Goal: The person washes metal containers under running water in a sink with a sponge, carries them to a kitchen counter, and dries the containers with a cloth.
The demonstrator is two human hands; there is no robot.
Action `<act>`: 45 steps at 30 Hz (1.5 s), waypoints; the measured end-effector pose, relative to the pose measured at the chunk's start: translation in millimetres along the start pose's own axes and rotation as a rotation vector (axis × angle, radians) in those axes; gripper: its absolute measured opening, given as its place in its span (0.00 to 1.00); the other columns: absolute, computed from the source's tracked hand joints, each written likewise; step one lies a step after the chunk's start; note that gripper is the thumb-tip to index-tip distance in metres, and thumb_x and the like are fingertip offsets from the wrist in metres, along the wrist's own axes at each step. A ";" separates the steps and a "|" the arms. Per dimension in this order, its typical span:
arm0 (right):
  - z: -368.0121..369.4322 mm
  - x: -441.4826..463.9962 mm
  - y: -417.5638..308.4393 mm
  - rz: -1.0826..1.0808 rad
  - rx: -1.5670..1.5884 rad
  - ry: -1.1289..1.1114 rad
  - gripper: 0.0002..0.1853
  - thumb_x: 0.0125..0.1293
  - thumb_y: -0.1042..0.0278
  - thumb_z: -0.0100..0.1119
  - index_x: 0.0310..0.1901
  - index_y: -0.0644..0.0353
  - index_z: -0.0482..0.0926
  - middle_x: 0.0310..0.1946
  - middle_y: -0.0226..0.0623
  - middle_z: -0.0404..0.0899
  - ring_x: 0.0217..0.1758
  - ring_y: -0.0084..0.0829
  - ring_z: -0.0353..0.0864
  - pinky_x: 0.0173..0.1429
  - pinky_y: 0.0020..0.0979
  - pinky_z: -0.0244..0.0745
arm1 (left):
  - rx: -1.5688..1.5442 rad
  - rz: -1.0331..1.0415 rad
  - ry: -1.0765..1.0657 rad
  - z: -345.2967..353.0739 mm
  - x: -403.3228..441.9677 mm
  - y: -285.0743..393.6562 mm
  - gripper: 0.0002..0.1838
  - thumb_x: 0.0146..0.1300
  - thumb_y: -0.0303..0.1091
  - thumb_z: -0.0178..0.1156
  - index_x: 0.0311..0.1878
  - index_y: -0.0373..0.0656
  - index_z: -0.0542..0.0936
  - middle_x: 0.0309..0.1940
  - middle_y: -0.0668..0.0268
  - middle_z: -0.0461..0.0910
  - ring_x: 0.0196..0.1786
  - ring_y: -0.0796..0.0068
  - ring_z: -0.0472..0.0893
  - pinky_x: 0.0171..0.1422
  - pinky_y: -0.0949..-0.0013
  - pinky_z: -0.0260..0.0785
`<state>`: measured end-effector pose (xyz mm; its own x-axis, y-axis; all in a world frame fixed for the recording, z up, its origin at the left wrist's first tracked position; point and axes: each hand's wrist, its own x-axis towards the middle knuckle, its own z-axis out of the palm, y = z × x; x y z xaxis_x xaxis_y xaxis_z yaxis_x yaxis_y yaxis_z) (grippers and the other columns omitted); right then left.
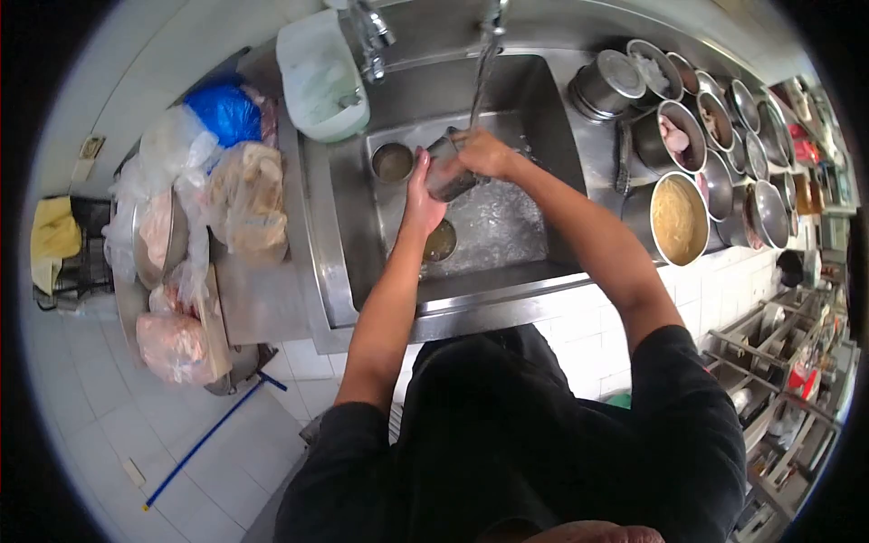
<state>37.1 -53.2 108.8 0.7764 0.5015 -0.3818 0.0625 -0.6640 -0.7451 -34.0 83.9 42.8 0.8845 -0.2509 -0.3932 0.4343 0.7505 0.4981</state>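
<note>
Over the sink (pixel 348 244), a small metal container (pixel 450 175) is held tilted under running water (pixel 482 86). My left hand (pixel 423 197) grips its left side, thumb up along the wall. My right hand (pixel 486 152) is closed at its upper right edge, fingers bent; whether it also holds a scrubber is hidden. A round metal cup (pixel 393 163) sits in the sink left of my left hand. Beneath my left wrist lies another round metal piece (pixel 440 242), partly covered by the arm. Water splashes over the sink's floor.
Several metal pots crowd the right counter, including one with yellowish contents (pixel 679 220) and a lidded one (pixel 608 83). A white plastic tub (pixel 321 77) stands behind left, beside a second faucet (pixel 373 36). Bagged food (pixel 249 199) fills the left counter. A blue-handled pole (pixel 204 443) lies low left.
</note>
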 end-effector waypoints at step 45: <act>62.9 -240.3 96.6 0.014 -0.249 0.826 0.22 0.51 0.72 0.65 0.51 0.54 0.75 0.46 0.41 0.77 0.46 0.45 0.78 0.48 0.37 0.76 | 2.083 0.116 -0.014 11.3 -2.8 -51.4 0.32 0.44 0.47 0.69 0.55 0.51 0.75 0.56 0.59 0.70 0.59 0.55 0.68 0.61 0.47 0.62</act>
<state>-182.9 -202.9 94.2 0.9795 -0.0076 0.2014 0.1098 -0.8177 -0.5650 -56.8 39.1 27.0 0.9122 -0.2752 -0.3034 -0.1182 -0.8860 0.4484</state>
